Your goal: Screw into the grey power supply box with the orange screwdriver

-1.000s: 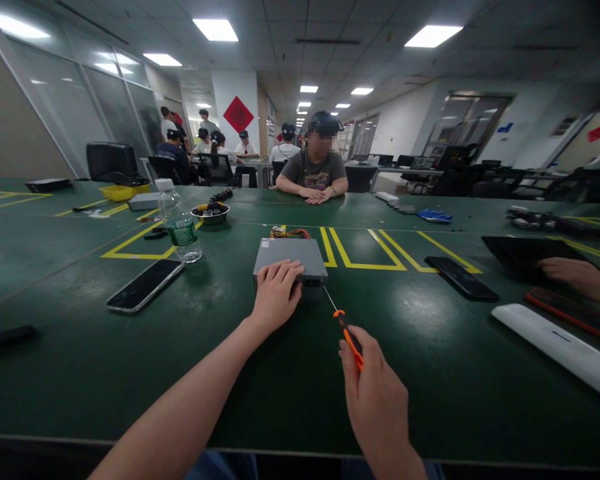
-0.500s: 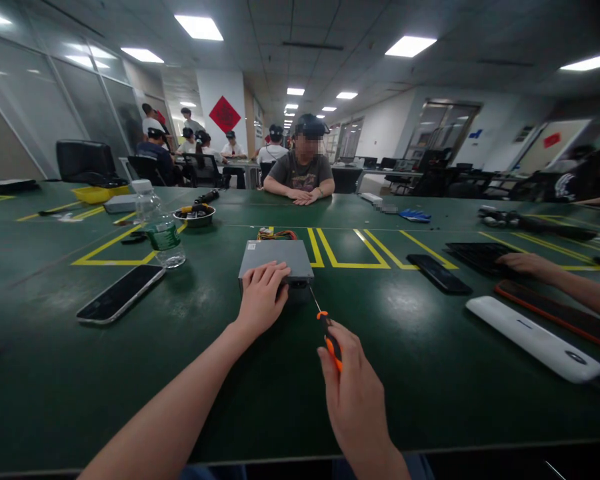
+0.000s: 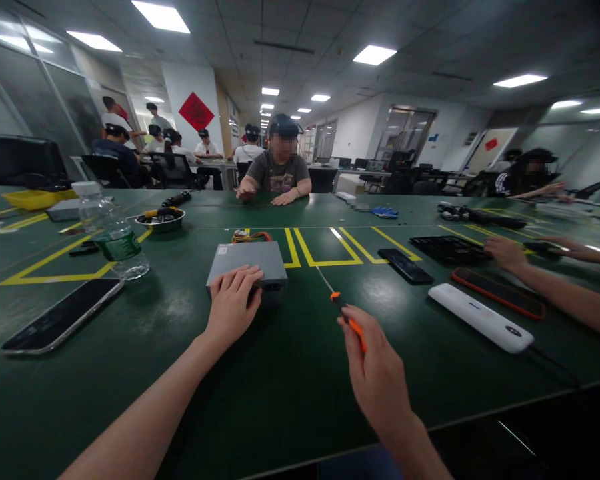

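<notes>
A grey metal computer power supply point(image 3: 253, 257) sits on the green table, coloured cables coming out at its back. Across its front left corner lies my left hand point(image 3: 233, 300), fingers on the top and thumb near the front face, holding it. My right hand point(image 3: 377, 357) is closed round the orange and black handle of a screwdriver point(image 3: 351, 319). The screwdriver's thin shaft points forward and left over the table, and its tip is apart from the power supply, to its right.
To the left are a phone point(image 3: 63, 317), a plastic bottle point(image 3: 115, 240) and a metal bowl point(image 3: 161, 220) with things in it. To the right lie another phone point(image 3: 405, 265), a white elongated device point(image 3: 480, 317) and a co-worker's hands point(image 3: 507, 255). A person point(image 3: 280, 167) sits opposite.
The screwdriver tip has moved from the power supply's front right corner out to the right. My left hand stays on the power supply. The view has turned right.
</notes>
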Action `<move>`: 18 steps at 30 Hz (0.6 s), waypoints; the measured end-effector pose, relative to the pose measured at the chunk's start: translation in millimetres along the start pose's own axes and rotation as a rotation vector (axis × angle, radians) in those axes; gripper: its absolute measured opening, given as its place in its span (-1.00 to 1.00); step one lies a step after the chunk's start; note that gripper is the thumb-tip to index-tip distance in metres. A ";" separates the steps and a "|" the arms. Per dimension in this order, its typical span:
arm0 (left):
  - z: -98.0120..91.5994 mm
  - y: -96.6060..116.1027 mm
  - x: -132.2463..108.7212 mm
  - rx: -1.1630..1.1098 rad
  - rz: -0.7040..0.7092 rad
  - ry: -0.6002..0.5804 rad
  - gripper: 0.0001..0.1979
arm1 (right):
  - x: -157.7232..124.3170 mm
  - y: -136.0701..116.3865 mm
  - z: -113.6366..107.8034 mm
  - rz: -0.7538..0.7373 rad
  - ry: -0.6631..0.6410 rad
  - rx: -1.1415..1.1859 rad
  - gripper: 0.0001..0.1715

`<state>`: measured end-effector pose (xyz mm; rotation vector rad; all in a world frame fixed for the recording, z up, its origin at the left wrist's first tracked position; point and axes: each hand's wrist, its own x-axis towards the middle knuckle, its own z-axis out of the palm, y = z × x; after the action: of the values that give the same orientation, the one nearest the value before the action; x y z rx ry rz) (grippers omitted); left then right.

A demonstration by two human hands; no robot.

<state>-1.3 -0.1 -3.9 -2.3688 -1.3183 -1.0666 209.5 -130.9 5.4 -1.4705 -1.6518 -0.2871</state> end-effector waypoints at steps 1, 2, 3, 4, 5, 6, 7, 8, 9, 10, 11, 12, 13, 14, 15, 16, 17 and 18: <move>0.3 -0.3 -0.1 0.000 0.001 0.002 -0.71 | 5.7 13.7 -1.9 0.058 -0.063 -0.052 -0.70; 0.6 -0.6 0.0 0.002 0.002 0.005 -0.71 | 10.7 27.1 -2.9 0.114 -0.137 -0.092 -0.68; 0.8 -0.9 0.1 0.004 0.004 0.005 -0.71 | 14.5 39.3 -2.9 0.160 -0.217 -0.112 -0.68; 0.9 -1.2 0.2 0.007 0.008 0.004 -0.71 | 16.8 49.5 -2.3 0.178 -0.299 -0.105 -0.68; 0.9 -1.5 0.4 0.011 0.013 0.000 -0.71 | 17.7 57.6 -1.2 0.169 -0.387 -0.090 -0.67; 0.9 -1.8 0.6 0.015 0.019 -0.008 -0.71 | 17.7 63.7 0.2 0.157 -0.455 -0.079 -0.68; 0.9 -2.0 0.7 0.019 0.020 -0.012 -0.71 | 17.5 68.6 1.5 0.130 -0.514 -0.062 -0.68; 0.9 -2.1 0.7 0.021 0.020 -0.012 -0.72 | 18.1 73.3 2.7 0.094 -0.562 -0.048 -0.68; 1.0 -2.1 0.7 0.022 0.020 -0.009 -0.72 | 20.3 79.2 3.5 0.063 -0.590 -0.053 -0.67; 1.1 -2.1 0.6 0.023 0.022 -0.006 -0.72 | 24.8 87.5 4.0 0.032 -0.608 -0.055 -0.63; 1.3 -2.1 0.5 0.023 0.023 -0.004 -0.71 | 31.9 98.8 4.1 0.035 -0.593 -0.105 -0.61; 1.5 -1.9 0.5 0.024 0.024 -0.002 -0.71 | 41.3 113.8 3.6 0.082 -0.542 -0.196 -0.59; 1.6 -1.8 0.4 0.025 0.025 -0.001 -0.71 | 52.3 131.9 2.6 0.142 -0.490 -0.254 -0.55; 1.7 -1.6 0.5 0.025 0.024 -0.001 -0.71 | 64.0 152.6 1.2 0.198 -0.441 -0.302 -0.49; 1.6 -1.4 0.6 0.025 0.023 -0.002 -0.71 | 75.5 174.7 -0.6 0.264 -0.387 -0.357 -0.40; 1.4 -1.3 0.8 0.024 0.022 -0.003 -0.71 | 86.1 196.9 -2.6 0.328 -0.341 -0.410 -0.30; 1.2 -1.2 1.1 0.022 0.023 -0.006 -0.71 | 95.2 218.1 -4.5 0.387 -0.305 -0.457 -0.20; 1.0 -1.1 1.4 0.020 0.025 -0.008 -0.71 | 102.7 237.7 -6.0 0.438 -0.284 -0.495 -0.12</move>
<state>-1.3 2.0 -3.8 -2.3710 -1.2929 -1.0324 432.7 0.2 -4.2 -2.2894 -1.4768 -0.2593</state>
